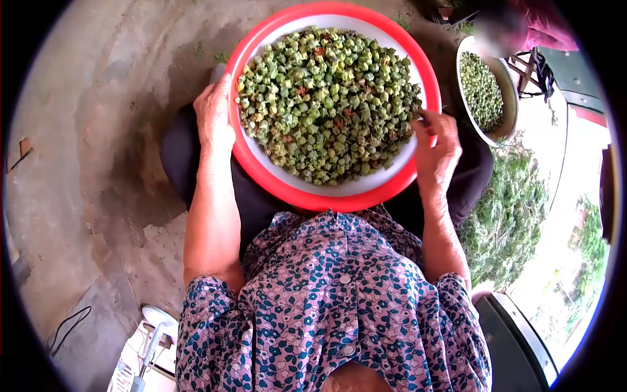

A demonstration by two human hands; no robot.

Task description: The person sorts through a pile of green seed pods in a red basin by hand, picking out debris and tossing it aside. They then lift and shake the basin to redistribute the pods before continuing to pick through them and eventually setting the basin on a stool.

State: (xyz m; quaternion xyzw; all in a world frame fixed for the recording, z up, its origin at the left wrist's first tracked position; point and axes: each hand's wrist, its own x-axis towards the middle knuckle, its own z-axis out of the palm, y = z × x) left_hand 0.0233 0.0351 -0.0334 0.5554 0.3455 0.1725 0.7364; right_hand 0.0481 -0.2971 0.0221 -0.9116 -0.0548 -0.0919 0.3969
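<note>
A round white basin with a wide red rim (274, 185) rests on my lap. Small green, knobbly seed pods (326, 104) fill it, with a few brownish-red bits among them. At the basin's left side, my left hand (214, 116) grips the rim, its fingers partly hidden against the outer wall. My right hand (439, 145) is over the right rim, fingers curled and pinched together at the edge of the pods. Whatever is between those fingertips is too small to make out.
A second basin (510, 98) with similar pods stands on the ground at upper right, near a person in a dark red sleeve (545, 26). Green feathery plants (506, 215) lie to the right. A white appliance (157, 323) is at lower left, on a concrete floor (117, 130).
</note>
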